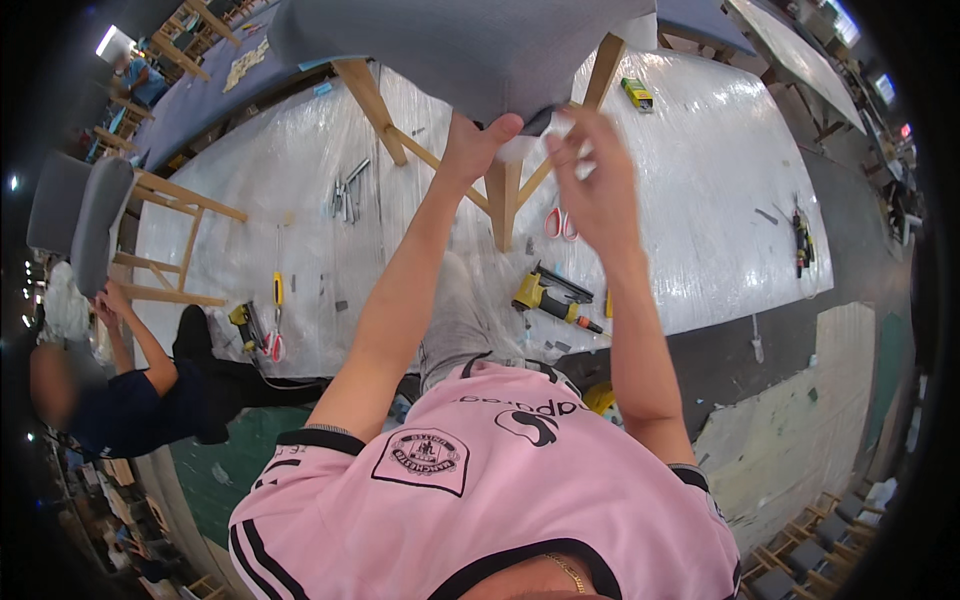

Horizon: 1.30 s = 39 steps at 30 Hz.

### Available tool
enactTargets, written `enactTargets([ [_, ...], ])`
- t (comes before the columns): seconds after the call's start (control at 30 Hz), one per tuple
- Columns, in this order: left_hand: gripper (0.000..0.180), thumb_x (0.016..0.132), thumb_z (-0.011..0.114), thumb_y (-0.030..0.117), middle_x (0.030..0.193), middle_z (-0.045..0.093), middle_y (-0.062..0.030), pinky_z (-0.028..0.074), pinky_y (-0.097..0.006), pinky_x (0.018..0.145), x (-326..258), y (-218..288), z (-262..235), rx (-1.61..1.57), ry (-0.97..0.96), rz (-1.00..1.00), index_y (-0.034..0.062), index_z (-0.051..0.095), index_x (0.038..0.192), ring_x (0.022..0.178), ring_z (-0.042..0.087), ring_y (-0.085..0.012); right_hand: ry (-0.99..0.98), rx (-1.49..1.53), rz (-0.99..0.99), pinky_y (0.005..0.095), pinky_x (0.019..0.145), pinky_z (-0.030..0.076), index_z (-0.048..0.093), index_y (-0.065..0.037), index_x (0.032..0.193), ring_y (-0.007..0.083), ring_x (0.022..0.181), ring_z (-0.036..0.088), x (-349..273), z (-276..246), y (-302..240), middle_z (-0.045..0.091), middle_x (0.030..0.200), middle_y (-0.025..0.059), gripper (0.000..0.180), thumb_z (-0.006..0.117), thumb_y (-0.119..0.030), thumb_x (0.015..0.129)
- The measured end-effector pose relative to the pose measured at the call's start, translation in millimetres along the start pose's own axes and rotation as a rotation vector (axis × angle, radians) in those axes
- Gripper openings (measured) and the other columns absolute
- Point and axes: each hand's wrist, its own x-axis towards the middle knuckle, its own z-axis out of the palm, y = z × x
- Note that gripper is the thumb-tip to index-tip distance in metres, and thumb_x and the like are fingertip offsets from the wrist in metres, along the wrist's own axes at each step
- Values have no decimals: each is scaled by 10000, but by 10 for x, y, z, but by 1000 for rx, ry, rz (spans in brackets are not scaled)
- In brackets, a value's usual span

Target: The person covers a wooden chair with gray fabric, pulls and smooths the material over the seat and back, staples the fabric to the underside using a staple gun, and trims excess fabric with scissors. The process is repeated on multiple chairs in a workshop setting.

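A chair with a grey upholstered seat (450,40) and light wooden legs (503,195) stands on a table covered in clear plastic sheet (700,180). My left hand (475,145) presses against the lower edge of the grey fabric at the seat's front. My right hand (590,170) pinches a fold of white lining and grey fabric beside it. Both arms reach up from my pink shirt.
A yellow staple gun (550,298) and red-handled scissors (560,222) lie under the chair. Another stapler (245,325), a yellow knife (277,290) and metal tools (348,190) lie left. A person at left holds a second grey chair (95,215).
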Motion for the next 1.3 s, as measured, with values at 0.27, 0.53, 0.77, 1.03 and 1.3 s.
enactTargets([
  [0.27, 720, 959, 720, 416, 1370, 584, -113, 459, -347, 1039, 12, 123, 34, 34, -138, -1, -36, 448, 1449, 1255, 552, -180, -107, -937, -547, 514, 1237, 236, 355, 95, 1532, 435, 1456, 382, 795, 233, -829, 442, 1527, 290, 694, 540, -252, 960],
  [0.53, 763, 914, 752, 439, 1389, 577, -117, 451, -347, 1049, -124, -81, 63, 11, -130, -8, -17, 455, 1449, 1266, 551, -191, 21, -1420, -552, 542, 1203, 292, 360, 107, 1521, 449, 1406, 428, 888, 927, -812, 447, 1520, 290, 701, 555, -247, 949],
  [0.77, 872, 835, 826, 481, 1402, 564, -119, 437, -350, 1066, -188, 106, 72, -104, -148, -158, -6, 451, 1453, 1284, 539, -207, -8, -1351, -460, 575, 1170, 289, 486, -11, 1483, 421, 1385, 447, 1146, 1574, -1054, 505, 1477, 226, 710, 654, -408, 918],
  [1.03, 950, 740, 933, 465, 1331, 577, -135, 419, -369, 1075, -85, 318, 157, -163, 13, -22, -40, 468, 1396, 1243, 538, -242, -188, 23, -761, 432, 1113, 424, 745, -23, 1154, 319, 1264, 599, 1682, 264, -1124, 663, 1309, 223, 355, 633, -293, 951],
  [1.3, 887, 719, 961, 386, 1311, 590, -158, 439, -372, 1051, 144, 141, 765, -115, 49, -17, -53, 510, 1343, 1225, 564, -257, 8, 115, -150, 437, 1227, 234, 734, -24, 1220, 360, 1374, 494, 2055, -212, 621, 680, 1326, 165, 532, 444, -441, 1064],
])
